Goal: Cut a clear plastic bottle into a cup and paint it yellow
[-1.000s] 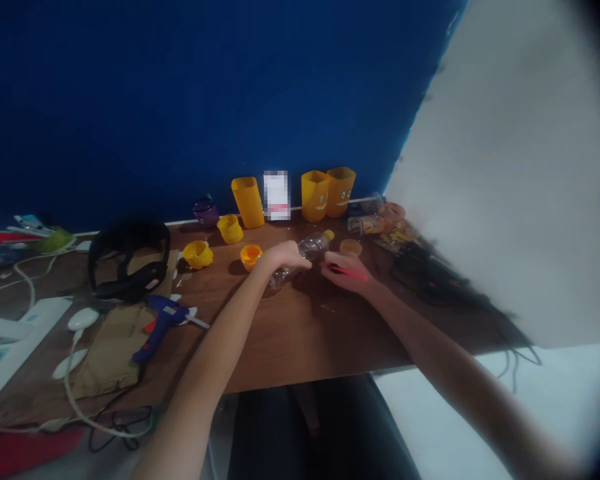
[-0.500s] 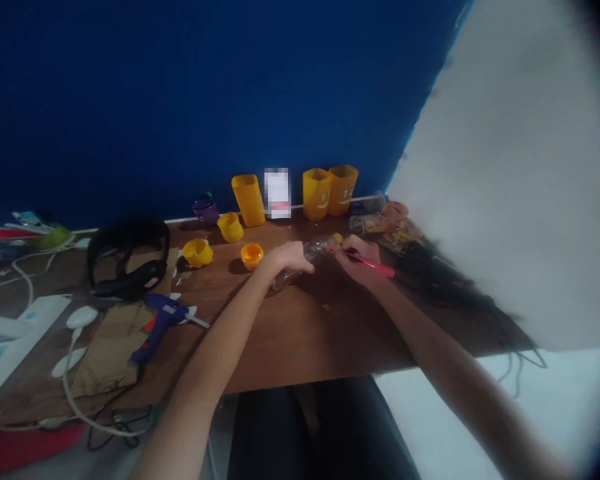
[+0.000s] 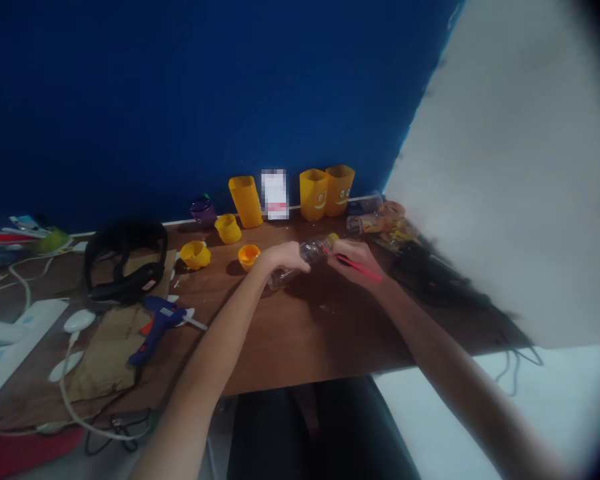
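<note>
A clear plastic bottle with a yellow cap lies on its side on the wooden table. My left hand is wrapped over its middle and holds it down. In my right hand, at the cap end, is a slim red utility knife. Its handle runs back toward my wrist, and its tip is hidden by my fingers against the bottle's neck. Just left of my left hand stands a small orange-yellow cup.
Yellow containers with smiley faces stand along the blue wall. Yellow bottle pieces and a purple cup are to the left. A blue glue gun, cardboard and a black headset lie nearer. Scraps and dark cables sit right.
My right hand has turned slightly with the knife, whose handle now lies closer along the wrist. My left hand stays on the bottle. The whole view has shifted a little.
</note>
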